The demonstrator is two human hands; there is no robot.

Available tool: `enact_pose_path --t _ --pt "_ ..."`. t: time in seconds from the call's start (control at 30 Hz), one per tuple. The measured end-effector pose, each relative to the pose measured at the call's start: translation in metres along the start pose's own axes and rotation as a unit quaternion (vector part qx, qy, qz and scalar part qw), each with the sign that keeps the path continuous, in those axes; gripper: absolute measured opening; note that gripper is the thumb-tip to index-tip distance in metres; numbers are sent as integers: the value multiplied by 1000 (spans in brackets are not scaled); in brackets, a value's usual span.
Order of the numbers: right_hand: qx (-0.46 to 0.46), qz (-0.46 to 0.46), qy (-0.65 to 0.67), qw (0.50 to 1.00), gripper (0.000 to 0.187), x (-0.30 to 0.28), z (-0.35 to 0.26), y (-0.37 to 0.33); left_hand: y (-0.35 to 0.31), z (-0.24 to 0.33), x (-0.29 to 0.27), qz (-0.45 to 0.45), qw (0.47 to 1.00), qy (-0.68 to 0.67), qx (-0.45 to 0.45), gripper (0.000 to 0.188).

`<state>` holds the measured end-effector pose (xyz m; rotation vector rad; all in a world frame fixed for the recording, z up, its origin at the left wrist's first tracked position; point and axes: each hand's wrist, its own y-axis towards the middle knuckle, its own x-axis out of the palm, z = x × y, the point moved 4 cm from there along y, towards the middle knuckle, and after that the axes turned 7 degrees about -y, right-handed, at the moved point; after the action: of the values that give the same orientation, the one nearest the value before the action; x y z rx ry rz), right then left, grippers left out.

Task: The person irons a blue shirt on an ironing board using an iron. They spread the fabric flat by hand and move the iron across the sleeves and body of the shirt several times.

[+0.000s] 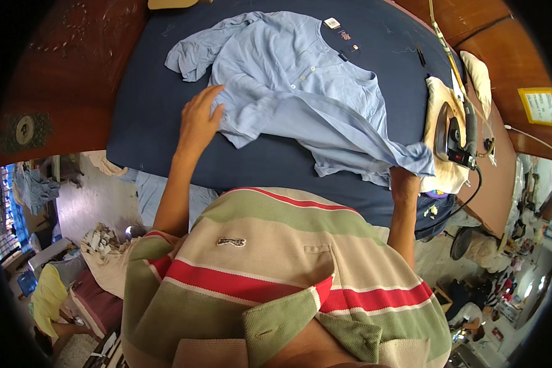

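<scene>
A light blue buttoned shirt [270, 67] lies partly spread on a dark blue padded table cover [147, 116], its lower part folded and rumpled. My right hand [405, 184] is closed on the shirt's near right corner, and the cloth stretches in a slanting fold toward it. At the shirt's left edge, my left hand [200, 118] has its fingers apart, at or just over the cloth; whether they touch cannot be told. A white tag [332, 23] shows by the neckline. To the right, an iron [452, 134] rests on a pale cloth pad [433, 104].
The iron's black cord [477, 187] hangs past the table's right side, with a hose [438, 30] above it. A thin black tool [421, 56] lies near the pad. Pale blue cloth [165, 199] hangs below the near left edge. A person in yellow [48, 297] is at lower left.
</scene>
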<state>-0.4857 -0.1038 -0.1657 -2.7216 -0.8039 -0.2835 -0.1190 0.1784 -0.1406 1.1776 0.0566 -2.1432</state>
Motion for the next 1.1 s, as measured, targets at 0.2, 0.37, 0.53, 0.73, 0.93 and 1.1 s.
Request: enact_pose_path --t 0.2,0.37,0.53,0.73,0.93,1.1 --pt "-164 268 -408 857 52 -23 3 -50 -19 -56 1 57 996 4 -69 39" --pt "-313 -164 -487 799 36 159 13 -23 59 -107 3 88 992 83 33 47" --pt "-341 -331 -592 651 39 288 83 -16 173 -139 31 85 992 91 -12 58" --pt "-143 -418 -450 776 24 272 28 5 189 -171 28 -193 958 129 -169 47" --pt "-285 -179 -165 927 46 150 -228 15 209 -102 -62 -202 731 -610 -228 38" --pt "-344 69 -585 731 40 128 -355 129 339 -57 -172 -186 757 -625 -40 34"
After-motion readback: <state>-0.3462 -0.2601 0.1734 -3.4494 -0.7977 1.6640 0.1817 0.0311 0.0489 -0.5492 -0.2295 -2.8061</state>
